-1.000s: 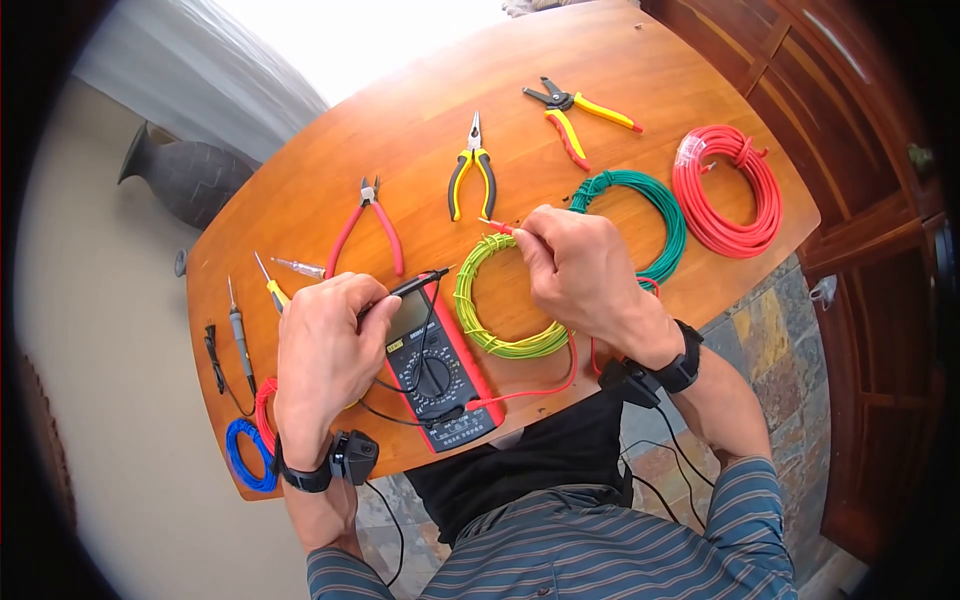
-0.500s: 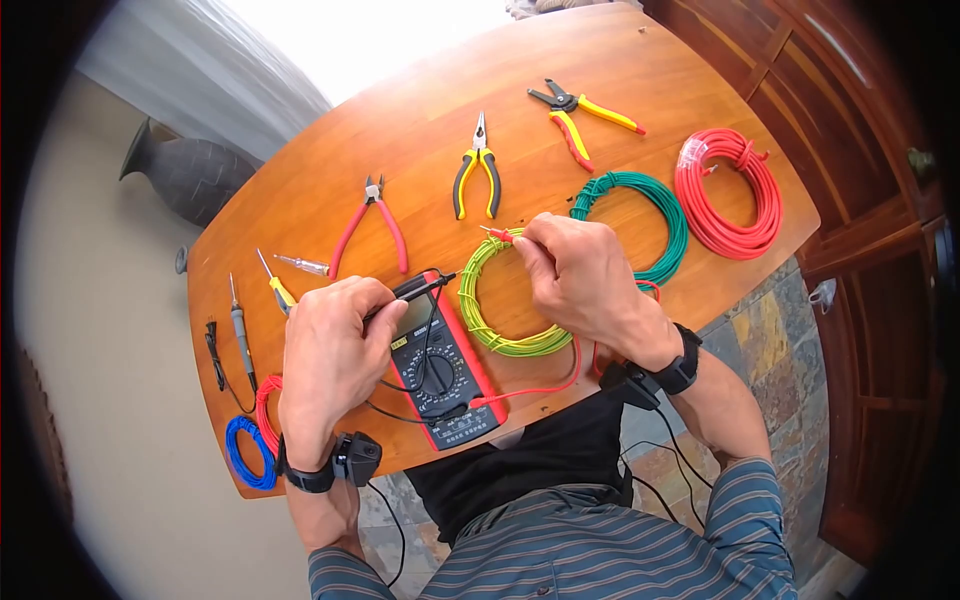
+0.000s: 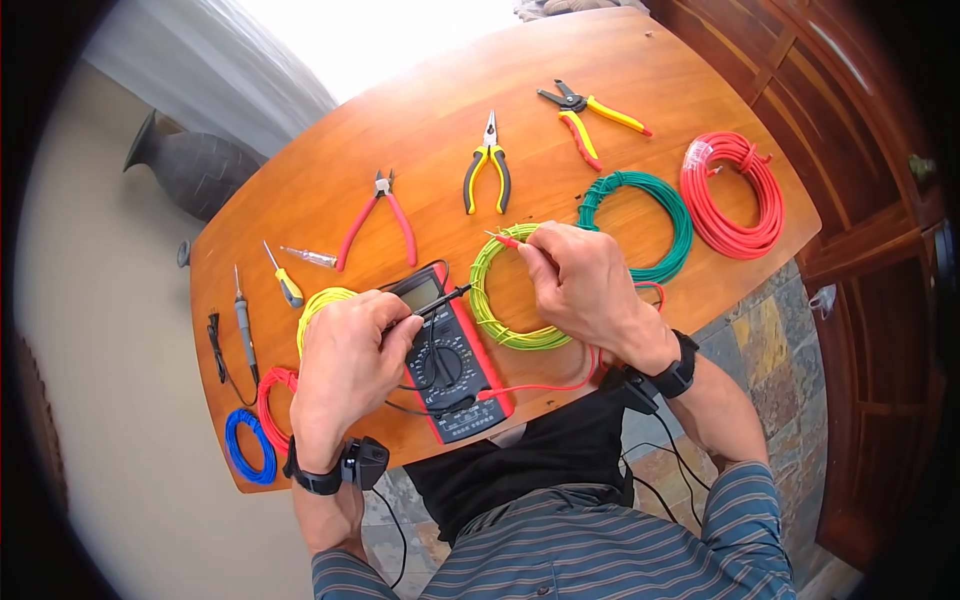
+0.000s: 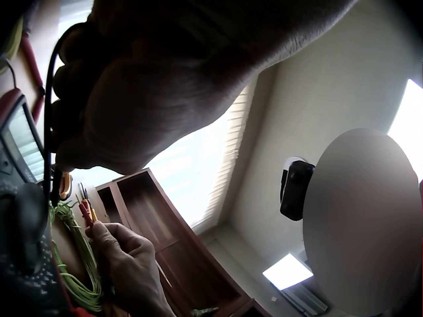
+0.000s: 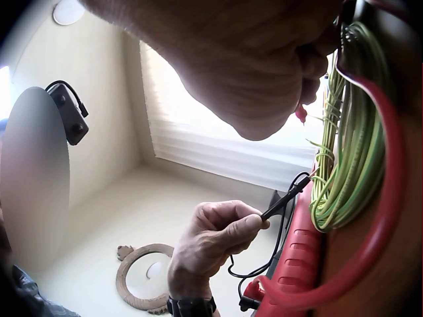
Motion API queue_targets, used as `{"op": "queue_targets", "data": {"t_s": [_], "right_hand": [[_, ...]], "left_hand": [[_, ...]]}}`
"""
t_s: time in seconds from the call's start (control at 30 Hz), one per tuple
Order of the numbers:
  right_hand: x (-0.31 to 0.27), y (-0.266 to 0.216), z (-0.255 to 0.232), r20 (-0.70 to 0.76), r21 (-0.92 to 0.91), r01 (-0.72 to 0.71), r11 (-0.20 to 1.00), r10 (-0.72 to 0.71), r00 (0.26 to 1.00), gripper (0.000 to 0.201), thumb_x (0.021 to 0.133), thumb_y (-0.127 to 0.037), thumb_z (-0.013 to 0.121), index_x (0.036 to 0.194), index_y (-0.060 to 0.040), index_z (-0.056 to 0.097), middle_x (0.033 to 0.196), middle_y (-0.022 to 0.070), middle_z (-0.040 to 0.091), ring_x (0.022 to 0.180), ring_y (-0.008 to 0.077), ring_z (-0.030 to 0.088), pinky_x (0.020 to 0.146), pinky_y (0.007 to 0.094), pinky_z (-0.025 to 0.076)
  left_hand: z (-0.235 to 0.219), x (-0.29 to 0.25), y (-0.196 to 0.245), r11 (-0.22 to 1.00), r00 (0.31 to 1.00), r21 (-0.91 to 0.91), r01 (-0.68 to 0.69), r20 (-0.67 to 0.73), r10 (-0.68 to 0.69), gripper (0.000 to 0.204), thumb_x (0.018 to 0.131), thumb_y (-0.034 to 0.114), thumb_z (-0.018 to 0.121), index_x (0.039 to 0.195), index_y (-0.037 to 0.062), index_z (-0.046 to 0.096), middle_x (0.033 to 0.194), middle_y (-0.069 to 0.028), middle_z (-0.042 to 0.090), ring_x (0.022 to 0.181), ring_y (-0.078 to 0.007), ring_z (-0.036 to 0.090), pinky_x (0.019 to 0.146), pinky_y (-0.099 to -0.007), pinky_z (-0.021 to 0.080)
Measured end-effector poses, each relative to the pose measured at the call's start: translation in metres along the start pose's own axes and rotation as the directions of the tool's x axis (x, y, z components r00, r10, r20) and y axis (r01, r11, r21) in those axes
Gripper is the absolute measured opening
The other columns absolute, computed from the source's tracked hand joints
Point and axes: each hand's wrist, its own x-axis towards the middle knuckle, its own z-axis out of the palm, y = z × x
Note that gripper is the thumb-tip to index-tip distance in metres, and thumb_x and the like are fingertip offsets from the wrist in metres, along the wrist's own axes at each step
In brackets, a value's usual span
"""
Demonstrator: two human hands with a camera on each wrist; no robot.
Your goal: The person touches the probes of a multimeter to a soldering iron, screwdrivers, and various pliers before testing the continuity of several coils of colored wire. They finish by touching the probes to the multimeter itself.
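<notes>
My left hand (image 3: 350, 350) pinches a black multimeter probe (image 3: 437, 302) between thumb and fingers. Its tip points right, right at the left edge of the yellow-green wire coil (image 3: 478, 300). In my right hand (image 3: 585, 285) is a red probe (image 3: 508, 241), pinched over the coil's upper edge, its metal tip pointing left. Below the black probe lies the red-and-black multimeter (image 3: 455, 385), face up, with the leads plugged in near its lower end. The right wrist view shows the black probe (image 5: 285, 199) close to a wire end at the coil (image 5: 350, 145).
Beyond my hands lie red-handled cutters (image 3: 378, 215), long-nose pliers (image 3: 487, 170) and wire strippers (image 3: 580, 115). Green (image 3: 685, 225) and red (image 3: 770, 200) coils are at the right. A screwdriver (image 3: 287, 285), soldering iron (image 3: 244, 325), yellow coil (image 3: 318, 308) and blue coil (image 3: 232, 440) lie left.
My left hand has moved right with the black probe, bringing its tip to the yellow-green coil and uncovering the yellow coil behind. The right hand holds nearly the same spot with the red probe.
</notes>
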Motion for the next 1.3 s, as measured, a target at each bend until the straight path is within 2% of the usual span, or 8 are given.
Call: {"op": "queue_targets", "data": {"t_s": [0.1,0.5,0.63,0.9,1.03,1.13,1.2,1.3], "right_hand": [[0.0,-0.001,0.002,-0.009,0.002,0.003,1.0,-0.003,1.0,0.012,0.095,-0.003,0.072,0.088,0.004,0.066,0.077,0.021,0.063,0.069,0.0422,0.063,0.061,0.0479,0.048],[0.002,-0.003,0.006,-0.019,0.013,0.013,1.0,-0.013,1.0,0.011,0.095,-0.001,0.072,0.087,0.0041,0.066,0.076,0.0205,0.063,0.067,0.0407,0.063,0.059,0.0462,0.046],[0.008,-0.008,0.003,-0.02,0.021,0.013,1.0,-0.013,1.0,0.017,0.095,-0.007,0.072,0.083,0.0016,0.064,0.076,0.0215,0.065,0.071,0.0436,0.066,0.062,0.0507,0.051],[0.019,-0.02,-0.015,-0.121,0.099,-0.022,0.995,0.034,0.992,0.013,0.097,-0.002,0.072,0.087,0.0027,0.066,0.074,0.0201,0.064,0.066,0.0395,0.065,0.059,0.0444,0.048],[0.016,-0.035,-0.026,-0.092,0.093,-0.059,0.994,0.068,0.993,0.01,0.097,-0.002,0.072,0.089,0.0033,0.067,0.075,0.0194,0.064,0.065,0.0381,0.065,0.058,0.043,0.048],[0.01,-0.045,-0.03,-0.046,0.094,-0.04,0.995,0.045,0.998,0.008,0.095,-0.001,0.073,0.091,0.0035,0.067,0.077,0.0194,0.065,0.066,0.0371,0.065,0.059,0.043,0.048],[0.006,-0.048,-0.029,-0.018,0.07,0.061,0.996,-0.059,0.998,0.006,0.093,0.001,0.073,0.091,0.0033,0.068,0.081,0.0194,0.067,0.069,0.0371,0.067,0.061,0.0431,0.05],[0.002,-0.056,-0.029,-0.025,0.08,0.109,0.991,-0.107,0.994,0.007,0.091,0.002,0.074,0.092,0.0033,0.068,0.083,0.0189,0.069,0.073,0.0371,0.069,0.063,0.0425,0.053]], "left_hand": [[-0.002,-0.002,0.0,1.0,1.0,0.004,-0.006,0.001,0.006,0.013,0.091,0.012,0.077,0.087,0.0003,0.073,0.081,-0.0159,0.071,0.081,-0.036,0.071,0.073,-0.0457,0.054],[-0.006,-0.007,-0.003,1.0,0.999,0.01,-0.013,-0.038,0.014,0.014,0.09,0.012,0.078,0.085,-0.0002,0.073,0.079,-0.0154,0.07,0.08,-0.0359,0.069,0.073,-0.046,0.053],[-0.005,-0.011,-0.007,0.999,0.997,-0.008,-0.048,-0.068,0.048,0.011,0.089,0.006,0.078,0.087,-0.0033,0.072,0.076,-0.016,0.066,0.071,-0.0329,0.066,0.066,-0.0411,0.051],[-0.008,-0.017,-0.009,0.997,0.993,-0.033,-0.064,-0.101,0.06,0.01,0.089,0.005,0.078,0.089,-0.0036,0.072,0.077,-0.0168,0.067,0.069,-0.0336,0.067,0.065,-0.0407,0.052],[-0.01,-0.02,-0.008,0.995,0.99,-0.068,-0.072,-0.125,0.063,0.01,0.088,0.004,0.078,0.088,-0.0039,0.072,0.075,-0.0165,0.065,0.067,-0.0329,0.065,0.063,-0.0399,0.05],[-0.013,-0.022,-0.006,0.995,0.99,-0.078,-0.06,-0.134,0.049,0.011,0.088,0.003,0.078,0.088,-0.0042,0.071,0.074,-0.0157,0.064,0.065,-0.0318,0.063,0.062,-0.039,0.048],[-0.013,-0.024,-0.005,0.994,0.989,-0.088,-0.059,-0.141,0.046,0.011,0.088,0.003,0.078,0.088,-0.0043,0.071,0.074,-0.0156,0.063,0.065,-0.0315,0.063,0.062,-0.0389,0.048],[-0.014,-0.027,-0.006,0.994,0.988,-0.092,-0.06,-0.148,0.046,0.011,0.088,0.003,0.079,0.089,-0.0043,0.071,0.074,-0.0153,0.063,0.064,-0.0306,0.062,0.061,-0.0384,0.048]]}}
